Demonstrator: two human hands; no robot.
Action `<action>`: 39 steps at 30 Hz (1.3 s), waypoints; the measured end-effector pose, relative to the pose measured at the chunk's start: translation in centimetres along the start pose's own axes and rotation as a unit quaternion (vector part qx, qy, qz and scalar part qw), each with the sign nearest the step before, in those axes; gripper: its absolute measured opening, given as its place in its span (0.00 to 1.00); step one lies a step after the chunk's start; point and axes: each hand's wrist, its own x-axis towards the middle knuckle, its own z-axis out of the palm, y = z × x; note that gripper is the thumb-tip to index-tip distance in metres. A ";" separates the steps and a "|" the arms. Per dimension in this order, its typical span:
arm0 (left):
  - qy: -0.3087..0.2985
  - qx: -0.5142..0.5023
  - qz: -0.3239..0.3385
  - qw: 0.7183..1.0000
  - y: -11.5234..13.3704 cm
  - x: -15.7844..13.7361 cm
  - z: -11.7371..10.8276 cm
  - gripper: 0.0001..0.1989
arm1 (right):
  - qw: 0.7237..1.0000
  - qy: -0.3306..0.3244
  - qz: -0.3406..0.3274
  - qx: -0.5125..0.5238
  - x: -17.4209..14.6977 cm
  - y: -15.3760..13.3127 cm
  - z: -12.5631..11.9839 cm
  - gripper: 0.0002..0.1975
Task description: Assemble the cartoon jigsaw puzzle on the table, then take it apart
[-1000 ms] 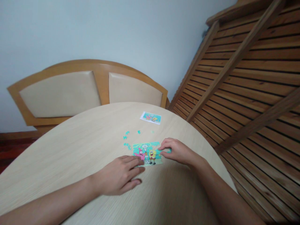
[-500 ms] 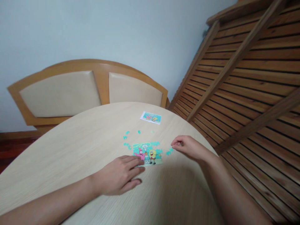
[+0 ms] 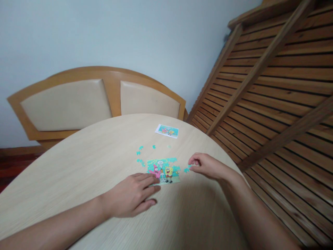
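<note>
A partly assembled jigsaw puzzle (image 3: pixel 168 172) with cartoon figures lies flat on the table, its right side and upper edge uneven. My left hand (image 3: pixel 142 192) rests palm down with its fingers stretched out and apart, the fingertips over the puzzle's lower left corner. To the right of the puzzle, my right hand (image 3: pixel 201 162) is low over the table, fingers curled and the thumb apart from the index finger. Teal puzzle pieces (image 3: pixel 186 170) lie at those fingertips, one partly hidden by them. No piece shows clearly in the right hand's grasp.
Several loose teal pieces (image 3: pixel 138 153) lie left of and above the puzzle, with a pale piece (image 3: pixel 169 146) farther right. Behind them is a reference picture card (image 3: pixel 168 131). The round wooden table (image 3: pixel 85 166) meets a padded bench back (image 3: pixel 67 104); slatted wood (image 3: pixel 260 90) leans at right.
My right hand has shifted slightly left and down, and its thumb and index finger are more apart. My left hand and the puzzle stay in place.
</note>
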 end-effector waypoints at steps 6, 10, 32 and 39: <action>0.004 -0.003 -0.001 1.000 0.0 0.0 0.0 0.16 | 1.000 0.000 -0.007 -0.017 -0.1 -0.2 0.0 0.09; 0.000 -0.003 -0.001 1.000 0.0 0.0 0.0 0.16 | 0.999 0.003 -0.044 -0.022 -0.2 -0.8 -0.2 0.11; 0.001 -0.003 -0.002 1.000 0.1 0.0 -0.1 0.16 | 0.994 -0.051 -0.057 -0.077 -0.5 -3.4 0.5 0.08; 0.012 -0.006 -0.002 1.000 0.1 0.0 -0.1 0.16 | 0.992 -0.055 -0.083 -0.076 -0.6 -3.2 0.5 0.11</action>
